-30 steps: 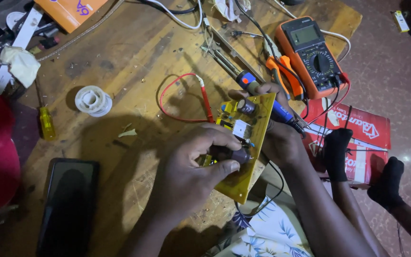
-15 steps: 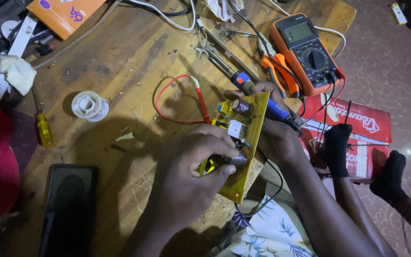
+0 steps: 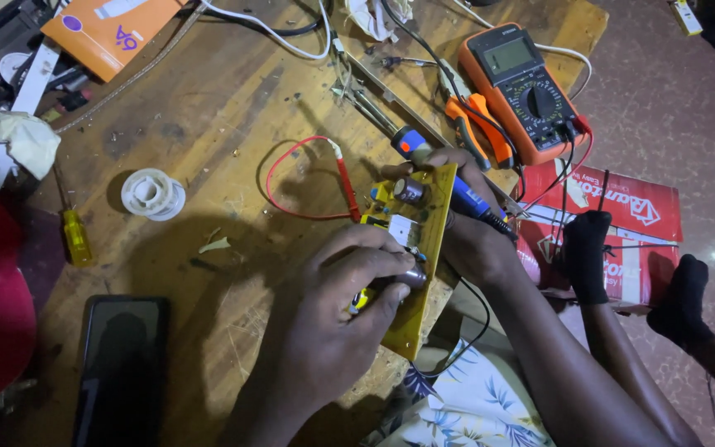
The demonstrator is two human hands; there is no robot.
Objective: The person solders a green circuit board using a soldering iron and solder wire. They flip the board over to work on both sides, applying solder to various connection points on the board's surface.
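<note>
A yellow circuit board (image 3: 434,222) is held tilted over the front edge of the wooden workbench (image 3: 225,108). My left hand (image 3: 337,319) grips the board from the near side, with thumb and fingers pinched on a small cylindrical part (image 3: 412,276) on its face. A dark capacitor (image 3: 408,190) stands near the board's top. My right hand (image 3: 475,240) reaches behind the board's right edge and is closed around a blue-handled soldering iron (image 3: 412,144). The iron's tip is hidden behind the board.
An orange multimeter (image 3: 523,83) and orange-handled pliers (image 3: 480,124) lie at the back right. A red lead (image 3: 346,178), a solder spool (image 3: 152,193), a yellow screwdriver (image 3: 76,237) and a dark phone (image 3: 122,364) lie to the left. A red-and-white carton (image 3: 622,207) and black-socked feet (image 3: 586,252) are below on the right.
Both hands and the board keep nearly the same pose. The view has drifted slightly.
</note>
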